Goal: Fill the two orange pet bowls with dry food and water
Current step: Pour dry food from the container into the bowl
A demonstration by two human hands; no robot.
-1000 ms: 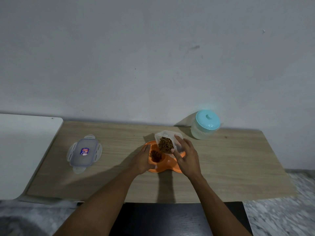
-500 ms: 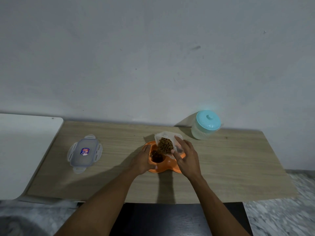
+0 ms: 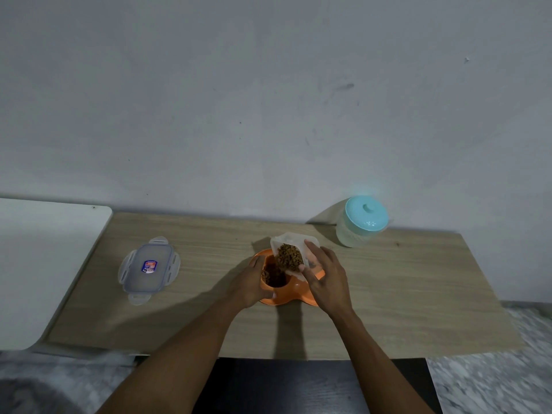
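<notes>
Wood table [image 3: 388, 294] by grey wall | right hand [image 3: 325, 282] grips tub [image 3: 294, 255], tipped steeper than before | kibble [image 3: 273, 274] deeper in left bowl [image 3: 276, 289] mid-table | left hand [image 3: 254, 283] clasps rim | right bowl [image 3: 310, 295] lacks water

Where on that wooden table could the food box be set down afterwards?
Bare wood lies between the lid and the left hand, and right of the right hand, in front of the jar. Around the orange bowls it is crowded.

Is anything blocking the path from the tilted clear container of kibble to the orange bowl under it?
Nothing visible. The clear plastic container, held by the right hand, tips directly over the orange double bowl's left well; the left hand grips the rim only.
</notes>
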